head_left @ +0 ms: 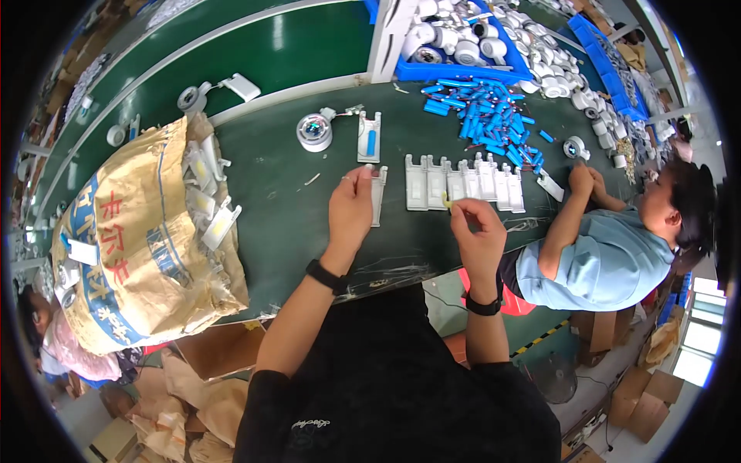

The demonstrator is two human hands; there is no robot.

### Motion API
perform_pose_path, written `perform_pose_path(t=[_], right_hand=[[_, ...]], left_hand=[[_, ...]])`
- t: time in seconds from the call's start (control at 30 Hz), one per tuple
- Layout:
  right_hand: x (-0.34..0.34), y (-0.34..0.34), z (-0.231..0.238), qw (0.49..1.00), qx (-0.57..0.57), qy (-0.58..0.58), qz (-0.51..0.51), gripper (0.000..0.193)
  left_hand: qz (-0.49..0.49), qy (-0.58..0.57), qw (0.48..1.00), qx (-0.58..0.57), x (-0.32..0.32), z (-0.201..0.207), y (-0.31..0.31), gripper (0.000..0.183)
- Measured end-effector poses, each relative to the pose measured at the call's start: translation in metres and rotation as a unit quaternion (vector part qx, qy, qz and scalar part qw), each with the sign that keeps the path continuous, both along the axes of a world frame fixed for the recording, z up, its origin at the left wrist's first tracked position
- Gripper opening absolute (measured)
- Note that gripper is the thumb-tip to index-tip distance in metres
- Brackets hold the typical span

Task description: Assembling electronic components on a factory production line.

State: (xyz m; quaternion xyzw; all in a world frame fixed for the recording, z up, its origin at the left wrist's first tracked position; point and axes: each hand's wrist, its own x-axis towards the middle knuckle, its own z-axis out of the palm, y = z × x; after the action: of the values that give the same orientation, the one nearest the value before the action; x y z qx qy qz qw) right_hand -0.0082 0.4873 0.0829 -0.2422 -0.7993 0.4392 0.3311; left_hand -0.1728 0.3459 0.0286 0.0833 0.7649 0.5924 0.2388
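Observation:
My left hand (351, 210) is closed, its fingertips at the upper end of a narrow white plastic housing (377, 202) that it partly hides. My right hand (480, 233) pinches a small yellow strip (447, 201) between thumb and forefinger, over the near edge of a row of white plastic housings (417, 184). Beyond my left hand lies another white housing with a blue cylindrical battery (372, 143) in it. A round white lamp head (314, 133) with a clear lens sits to its left, wires running toward that housing.
A large brown sack (131, 239) of white parts stands at the left. Loose blue batteries (482, 116) are heaped at the far right, before a blue bin (463, 72) of white lamp heads. A co-worker in a light blue shirt (598, 255) sits at the right, hands at the green table (266, 166).

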Motion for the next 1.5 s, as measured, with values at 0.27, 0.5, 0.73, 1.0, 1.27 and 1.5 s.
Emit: perform_pose_path(t=[0.27,0.5,0.73,1.0,1.27,1.5], right_hand=[[0.075,0.059,-0.035,0.981,0.020,-0.059,-0.184,0.010],[0.071,0.149,-0.060,0.977,-0.127,-0.039,-0.165,0.020],[0.053,0.163,-0.056,0.974,-0.126,-0.108,-0.152,0.026],[0.067,0.203,-0.062,0.973,-0.077,-0.153,-0.155,0.024],[0.077,0.186,-0.031,0.929,0.145,-0.256,-0.225,0.017],[-0.007,0.059,0.012,0.990,-0.135,-0.012,0.044,0.010]], left_hand=[[-0.069,0.284,0.952,-0.086,0.017,-0.004,0.010,0.053],[-0.148,0.248,0.952,-0.098,0.022,0.017,0.006,0.062],[-0.185,0.274,0.939,-0.094,0.040,0.013,0.012,0.062],[-0.220,0.283,0.931,-0.073,0.079,0.015,0.029,0.065],[-0.176,0.344,0.920,-0.067,0.072,0.036,0.009,0.065],[0.097,0.450,0.873,-0.164,-0.084,0.002,-0.014,0.100]])
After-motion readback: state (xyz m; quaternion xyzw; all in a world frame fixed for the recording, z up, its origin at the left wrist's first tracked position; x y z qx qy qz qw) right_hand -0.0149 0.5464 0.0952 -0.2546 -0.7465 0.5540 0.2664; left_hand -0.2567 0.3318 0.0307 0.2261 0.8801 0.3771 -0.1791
